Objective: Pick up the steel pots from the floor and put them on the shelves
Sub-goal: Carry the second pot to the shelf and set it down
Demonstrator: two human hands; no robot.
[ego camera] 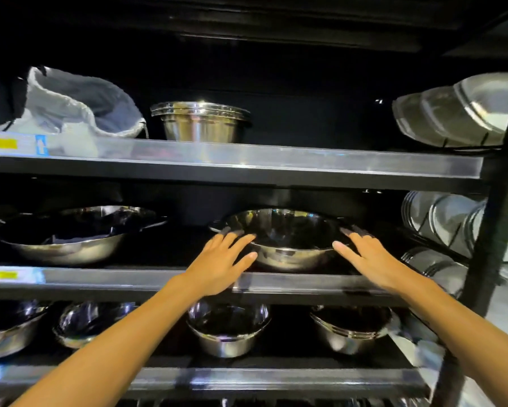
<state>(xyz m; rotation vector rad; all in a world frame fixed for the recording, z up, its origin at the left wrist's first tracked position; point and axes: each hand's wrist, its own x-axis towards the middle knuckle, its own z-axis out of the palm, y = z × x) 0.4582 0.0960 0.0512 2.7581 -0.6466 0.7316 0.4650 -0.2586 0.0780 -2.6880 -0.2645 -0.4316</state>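
A wide, shallow steel pot (pixel 285 239) with small side handles sits on the middle shelf (pixel 114 277), right of centre. My left hand (pixel 222 262) lies at its left side, fingers spread and fingertips at the rim. At the pot's right side is my right hand (pixel 364 257), fingers also spread and touching the rim. Neither hand is closed around it. Another wide steel pot (pixel 70 233) rests on the same shelf to the left.
The top shelf (pixel 276 160) holds a stack of deep steel pots (pixel 201 120) and a white sack (pixel 79 104). Several steel bowls (pixel 227 327) stand on the lower shelf. Racked steel plates (pixel 458 110) sit at the right beside a black upright post (pixel 499 201).
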